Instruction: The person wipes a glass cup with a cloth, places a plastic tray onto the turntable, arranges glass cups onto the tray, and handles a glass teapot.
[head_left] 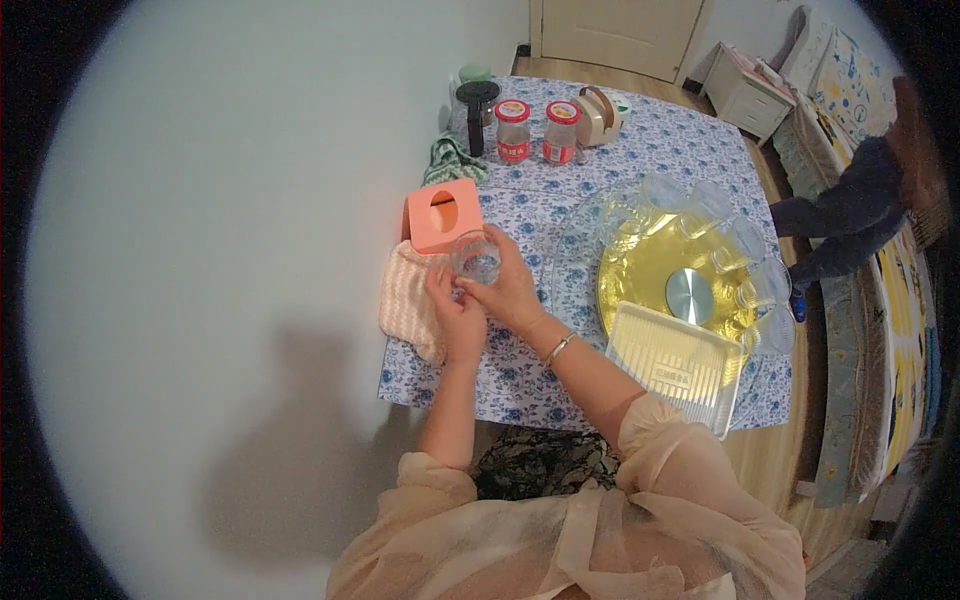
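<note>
A person seated or standing at a table spread with a blue-flowered tablecloth (535, 395) holds a clear glass (477, 262) between both hands, near the table's left edge. The right hand (512, 285) curls its fingers around the far and right side of the glass, while the left hand (461, 322) closes on its lower left; the grip of each left fingertip is hard to tell. The glass is just beside a pink tissue box (425, 232) and a pink-and-white towel (408, 308).

To the right, several more clear glasses (768, 283) already stand along the far and right side of a round golden tray (632, 268), a silver disc (688, 296) at its middle. A white ribbed tray (668, 350) overlaps its near edge. Judged by this layout, the handling of the glasses appears well advanced, with the one in hand not yet set down; whether those on the tray are finished with cannot be told.

Toward the far end are two red-lidded jars (513, 136), a pitcher with a black lid (478, 98) and a crumpled green checked cloth (452, 163). Another person (850, 195) in dark clothing is beyond the table's right side.
</note>
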